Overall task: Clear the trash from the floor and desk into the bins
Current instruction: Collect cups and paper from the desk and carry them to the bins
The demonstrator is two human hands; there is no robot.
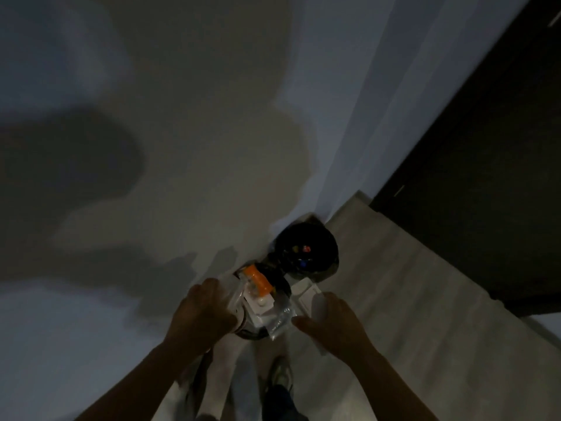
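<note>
The view is dim and blurred. Against the wall stands a near bin (pixel 247 333), heaped with trash: an orange piece (pixel 258 279), a white box (pixel 261 305) and crumpled clear plastic (pixel 280 322). My left hand (pixel 202 311) is at the bin's left rim, fingers curled round a clear plastic piece (pixel 235 291). At the bin's right side my right hand (pixel 331 322) grips a white piece of trash (pixel 317 303). A second, black-lined bin (pixel 329 243) sits farther along the wall with small coloured bits inside.
A white wall (pixel 182 147) fills the left and top. Pale wood floor (pixel 409 299) runs to the right. A dark door or cabinet (pixel 485 147) stands at the far right. A flat white box (pixel 305 288) lies between the bins. My shoe (pixel 280 372) is below.
</note>
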